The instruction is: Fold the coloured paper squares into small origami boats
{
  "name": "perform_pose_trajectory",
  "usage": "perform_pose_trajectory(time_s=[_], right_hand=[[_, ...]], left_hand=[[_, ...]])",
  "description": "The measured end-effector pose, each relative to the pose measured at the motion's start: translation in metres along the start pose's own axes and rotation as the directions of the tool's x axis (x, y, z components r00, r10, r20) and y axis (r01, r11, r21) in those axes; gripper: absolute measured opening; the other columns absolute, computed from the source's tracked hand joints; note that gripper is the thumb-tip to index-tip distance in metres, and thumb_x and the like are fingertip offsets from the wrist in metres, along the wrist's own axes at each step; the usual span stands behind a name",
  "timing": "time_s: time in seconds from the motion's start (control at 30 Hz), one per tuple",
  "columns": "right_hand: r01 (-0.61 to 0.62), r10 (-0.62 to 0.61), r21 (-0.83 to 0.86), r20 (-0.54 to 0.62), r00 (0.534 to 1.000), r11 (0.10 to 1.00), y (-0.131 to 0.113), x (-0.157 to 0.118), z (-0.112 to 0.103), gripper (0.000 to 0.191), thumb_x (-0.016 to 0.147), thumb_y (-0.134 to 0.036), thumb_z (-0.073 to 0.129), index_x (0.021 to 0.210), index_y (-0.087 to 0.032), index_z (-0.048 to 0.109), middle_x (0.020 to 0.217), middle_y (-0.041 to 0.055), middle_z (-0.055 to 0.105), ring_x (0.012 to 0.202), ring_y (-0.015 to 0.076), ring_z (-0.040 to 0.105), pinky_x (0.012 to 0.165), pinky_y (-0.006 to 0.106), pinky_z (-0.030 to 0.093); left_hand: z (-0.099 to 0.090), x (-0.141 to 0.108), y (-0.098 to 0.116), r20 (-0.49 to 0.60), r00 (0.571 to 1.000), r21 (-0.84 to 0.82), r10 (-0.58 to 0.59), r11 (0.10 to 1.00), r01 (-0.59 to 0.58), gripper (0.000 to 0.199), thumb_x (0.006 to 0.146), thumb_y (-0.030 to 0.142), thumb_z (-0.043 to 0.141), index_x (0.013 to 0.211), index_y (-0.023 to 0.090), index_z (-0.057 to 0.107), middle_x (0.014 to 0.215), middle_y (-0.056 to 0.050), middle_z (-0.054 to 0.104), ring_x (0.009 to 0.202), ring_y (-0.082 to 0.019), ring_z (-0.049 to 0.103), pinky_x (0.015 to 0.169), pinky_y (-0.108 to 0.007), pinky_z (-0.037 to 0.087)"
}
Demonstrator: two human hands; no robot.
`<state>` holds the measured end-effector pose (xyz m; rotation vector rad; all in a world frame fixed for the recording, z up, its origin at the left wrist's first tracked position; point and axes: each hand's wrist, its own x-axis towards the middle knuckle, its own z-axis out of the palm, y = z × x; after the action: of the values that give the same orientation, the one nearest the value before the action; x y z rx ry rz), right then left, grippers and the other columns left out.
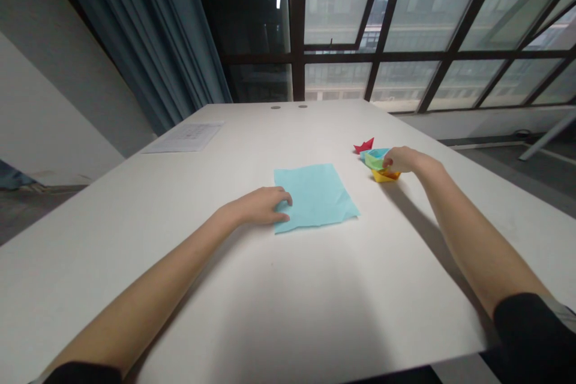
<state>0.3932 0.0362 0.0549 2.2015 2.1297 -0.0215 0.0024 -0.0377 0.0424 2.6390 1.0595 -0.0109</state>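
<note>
A square sheet of light blue paper (pixel 315 195) lies flat on the white table, faintly creased. My left hand (pixel 265 204) rests on its left edge, thumb and fingers apart. To the right, my right hand (pixel 402 160) is closed with its fingertips on a green paper boat (pixel 373 162). Around that boat are a blue paper boat (pixel 366 155) behind it and a yellow paper boat (pixel 382 176) in front. A small red paper boat (pixel 364 146) sits just beyond them. The fingers partly cover the green and yellow boats.
Printed sheets (pixel 184 137) lie at the table's far left. Two round grey discs (pixel 275 107) are near the far edge of the white table (pixel 252 288). Behind stand a blue curtain (pixel 148 30) and large dark-framed windows (pixel 342 0).
</note>
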Motion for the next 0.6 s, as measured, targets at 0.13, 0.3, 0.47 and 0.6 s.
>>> perform_pose_trajectory(time_s=[0.13,0.3,0.47,0.6], right_hand=[[-0.018,0.031,-0.073,0.177,0.984,0.997,-0.004,0.001,0.002,0.029,0.061,-0.013,0.066,0.089,-0.021,0.074,0.094,0.0097,0.070,0.081,0.0239,0.066,0.070,0.030,0.048],[-0.013,0.023,-0.040,0.249,0.968,0.999,-0.012,-0.005,-0.002,0.023,0.061,-0.008,0.063,0.080,-0.015,0.074,0.073,0.0102,0.070,0.069,0.0234,0.067,0.064,0.031,0.050],[-0.011,0.006,0.016,0.305,0.952,1.000,-0.015,-0.011,-0.006,0.025,0.062,-0.007,0.061,0.082,-0.016,0.073,0.070,0.0075,0.070,0.063,0.0201,0.065,0.057,0.029,0.049],[0.073,-0.099,0.109,0.254,0.962,0.991,-0.027,-0.019,-0.018,0.018,0.064,-0.012,0.060,0.075,-0.020,0.073,0.074,0.0052,0.071,0.062,0.0182,0.064,0.057,0.027,0.047]], left_hand=[[0.002,0.000,-0.004,0.034,0.999,-0.009,-0.008,1.000,0.008,0.044,0.074,0.035,0.062,0.115,0.021,0.059,0.115,-0.010,0.056,0.101,-0.023,0.057,0.088,-0.031,0.040],[-0.001,-0.002,-0.008,0.074,0.997,-0.029,-0.020,0.999,0.022,0.044,0.072,0.031,0.063,0.115,0.022,0.059,0.119,-0.009,0.053,0.104,-0.022,0.055,0.090,-0.030,0.039],[-0.004,-0.003,-0.012,0.077,0.997,-0.039,-0.027,0.999,0.030,0.043,0.069,0.028,0.065,0.112,0.023,0.060,0.120,-0.008,0.054,0.105,-0.023,0.055,0.091,-0.031,0.039],[-0.010,-0.002,-0.002,-0.033,0.999,-0.050,-0.007,0.999,0.006,0.033,0.076,0.030,0.058,0.107,0.020,0.062,0.117,-0.009,0.056,0.105,-0.023,0.054,0.092,-0.033,0.039]])
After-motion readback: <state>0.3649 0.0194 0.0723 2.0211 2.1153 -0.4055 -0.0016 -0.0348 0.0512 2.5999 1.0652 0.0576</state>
